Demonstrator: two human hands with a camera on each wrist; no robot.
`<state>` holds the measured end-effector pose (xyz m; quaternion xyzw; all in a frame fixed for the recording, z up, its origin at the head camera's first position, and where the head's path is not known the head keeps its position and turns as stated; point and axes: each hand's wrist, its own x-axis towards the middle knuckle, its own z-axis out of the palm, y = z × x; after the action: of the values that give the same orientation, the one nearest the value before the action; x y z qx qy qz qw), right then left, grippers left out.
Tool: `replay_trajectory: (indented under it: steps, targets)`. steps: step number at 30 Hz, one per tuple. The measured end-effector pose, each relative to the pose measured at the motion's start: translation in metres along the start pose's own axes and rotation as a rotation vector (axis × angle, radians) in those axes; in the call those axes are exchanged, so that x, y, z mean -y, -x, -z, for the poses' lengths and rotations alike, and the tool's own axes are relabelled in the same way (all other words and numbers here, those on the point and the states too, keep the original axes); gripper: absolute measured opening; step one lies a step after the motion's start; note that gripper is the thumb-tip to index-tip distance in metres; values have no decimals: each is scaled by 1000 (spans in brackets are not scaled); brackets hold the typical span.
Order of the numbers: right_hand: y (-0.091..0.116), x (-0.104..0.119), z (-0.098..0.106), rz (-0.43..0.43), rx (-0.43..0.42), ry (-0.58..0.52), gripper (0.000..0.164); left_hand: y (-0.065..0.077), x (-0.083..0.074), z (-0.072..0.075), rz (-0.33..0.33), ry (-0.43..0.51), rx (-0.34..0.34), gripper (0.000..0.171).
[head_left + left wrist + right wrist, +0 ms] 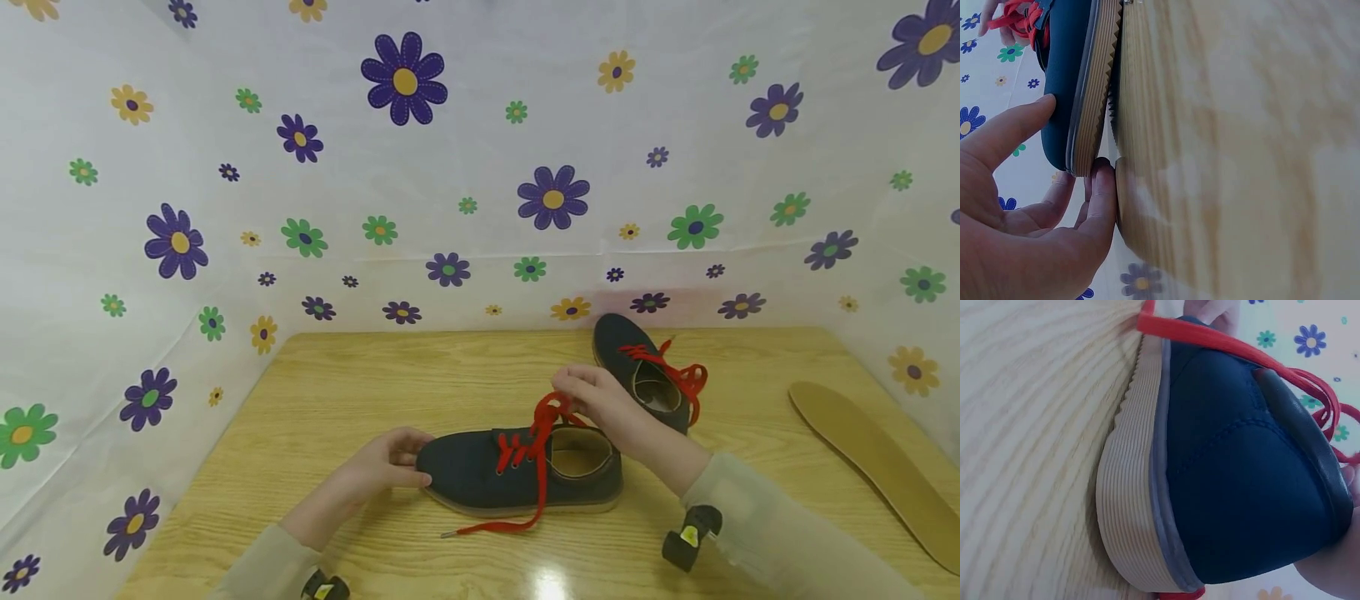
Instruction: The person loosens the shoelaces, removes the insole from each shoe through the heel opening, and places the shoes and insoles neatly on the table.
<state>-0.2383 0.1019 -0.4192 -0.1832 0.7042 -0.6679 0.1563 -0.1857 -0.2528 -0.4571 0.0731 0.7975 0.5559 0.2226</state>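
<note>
A dark blue lace-up shoe (480, 471) with a tan ridged sole (1129, 506) lies on the wooden table, toe toward the left. My left hand (386, 462) grips its toe. In the left wrist view the thumb (1035, 119) presses on the upper and the other fingers curl by the tip of the sole. Over the shoe's opening, my right hand (600, 404) pinches the looped red shoelace (542, 421). One lace end drapes down the near side onto the table. The fingertips on the lace are partly hidden in the right wrist view.
Behind my right hand stands a second dark blue shoe (618, 337), its red laces tied in loose loops. A tan insole (862, 450) lies at the right of the table (360, 375). A white flower-printed cloth (465, 150) hangs behind and along both sides.
</note>
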Motion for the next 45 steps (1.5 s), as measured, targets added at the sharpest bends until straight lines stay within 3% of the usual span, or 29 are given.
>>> replay_trajectory:
  steps: [4,8,12,16,21,31,39,45]
  targets:
    - [-1,1,-5,19,9,226,30,0,0,0,-1,0,0,62]
    - [-3,2,-11,37,7,382,34,0,-1,1,-3,-1,3,63]
    - [-4,1,-14,80,19,474,38,0,0,2,-7,2,8,63]
    - [-4,-2,-12,139,67,490,33,0,0,2,-4,8,12,62]
    - [-3,-2,-8,130,95,355,26,1,-1,1,12,1,-1,63]
    - [2,-3,2,48,28,70,19,1,-2,0,21,-8,-8,61]
    - [5,-1,5,52,-31,-225,34,1,-2,0,18,-9,-9,62]
    - [5,-1,6,60,-72,-327,39,1,-1,0,7,-13,-8,63]
